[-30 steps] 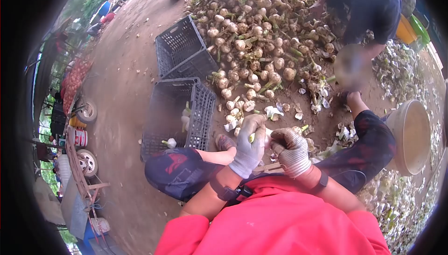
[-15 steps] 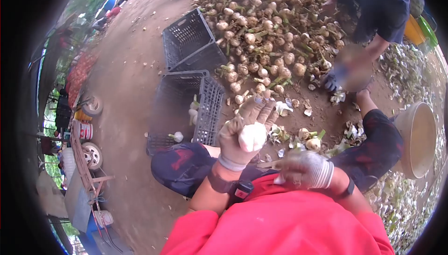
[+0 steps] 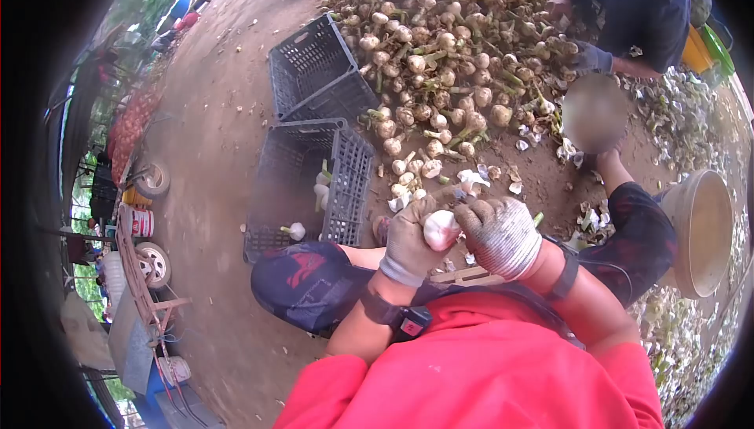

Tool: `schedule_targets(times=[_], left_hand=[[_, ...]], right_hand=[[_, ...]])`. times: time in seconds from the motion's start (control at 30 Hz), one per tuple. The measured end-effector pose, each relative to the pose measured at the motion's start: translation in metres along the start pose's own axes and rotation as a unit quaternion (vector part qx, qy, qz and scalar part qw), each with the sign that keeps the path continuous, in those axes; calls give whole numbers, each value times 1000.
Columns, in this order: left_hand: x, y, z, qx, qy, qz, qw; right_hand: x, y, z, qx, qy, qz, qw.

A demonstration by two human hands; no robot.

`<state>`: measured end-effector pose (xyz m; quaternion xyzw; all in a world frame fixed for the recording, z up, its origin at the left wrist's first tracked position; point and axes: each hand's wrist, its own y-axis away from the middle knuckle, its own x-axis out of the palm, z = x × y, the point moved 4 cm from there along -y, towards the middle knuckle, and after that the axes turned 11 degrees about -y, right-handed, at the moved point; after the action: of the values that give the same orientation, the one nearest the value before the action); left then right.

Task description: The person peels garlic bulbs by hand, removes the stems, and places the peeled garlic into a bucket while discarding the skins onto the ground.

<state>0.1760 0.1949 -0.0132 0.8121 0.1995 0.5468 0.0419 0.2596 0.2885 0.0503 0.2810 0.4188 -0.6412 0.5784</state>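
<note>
A whitish-pink garlic bulb (image 3: pixel 441 230) is held between my two gloved hands, above my lap. My left hand (image 3: pixel 412 236) is closed around its left side. On the right, my right hand (image 3: pixel 499 232) has its fingers curled against the bulb's upper right side. Its fingertips are partly hidden. Just beyond my hands lie loose bulbs and peeled white skins (image 3: pixel 471 178) on the dirt ground.
A large garlic heap (image 3: pixel 455 60) lies ahead. Two dark crates (image 3: pixel 353 185) (image 3: pixel 314 60) stand at left, the nearer holding a few bulbs. A co-worker (image 3: pixel 644 12) sits at upper right; a pale bucket (image 3: pixel 700 232) stands at right. A cart (image 3: pixel 141 272) is far left.
My right hand has risen from my lap to the bulb. My left hand has closed from an open palm around it. The co-worker's gloved hand has moved up to the heap.
</note>
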Motion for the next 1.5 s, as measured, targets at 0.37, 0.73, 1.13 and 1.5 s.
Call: schedule_targets(times=[0.37, 0.73, 1.13, 1.5], left_hand=[[-16, -12, -43, 174, 135, 15, 975], [-51, 5, -4, 230, -523, -160, 805], [-70, -16, 5, 127, 21, -154, 980], [-70, -17, 28, -23, 94, -165, 981]], right_hand=[[23, 20, -23, 217, -84, 50, 971], [58, 0, -11, 314, -638, -18, 703], [32, 3, -31, 271, -63, 128, 952], [110, 24, -86, 317, -482, 2, 817]])
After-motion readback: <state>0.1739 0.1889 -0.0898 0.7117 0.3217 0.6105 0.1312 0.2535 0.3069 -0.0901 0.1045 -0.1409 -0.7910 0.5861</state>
